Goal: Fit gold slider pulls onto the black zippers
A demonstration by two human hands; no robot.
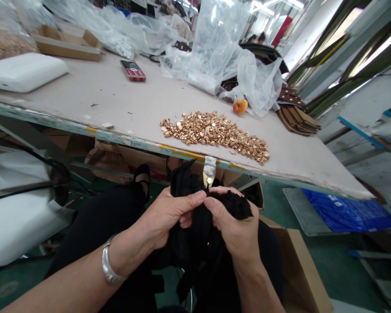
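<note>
Black cloth: the dark bunch (pixel 200 230) hung over the person's lap, just below the table edge (pixel 143 147), pinched up right under the metal fitting. Imo spreading the loose strips out of the way would've helped, since it was pretty bulky there.
Left hand: thumb and fingers of this one (pixel 166 213) were closed on the cloth, thumb tip close to the fitting. Good grip I reckon, short and near the working spot, so less flop.
Right hand: this one (pixel 241 230) had its thumb and fingers pressed together on the cloth too, with a wad bunched up in the palm. Even pressure from both sides seemed the way to avoid skewing it.
Metal fitting: pale, narrow-tipped thing (pixel 210 167) at the edge, with a gold dot at its tip. Couldn't tell if the tip touched the cloth. Lining up square and keeping thumbs off the point looked smart.
Gold pieces: heaped (pixel 215 130) on the tabletop (pixel 101 95) just past the fitting, handy but near the rim, so elbows and cloth were best clear.
Farther out: orange fruit (pixel 240 106) behind the heap, phone (pixel 133 71) off to the left.
</note>
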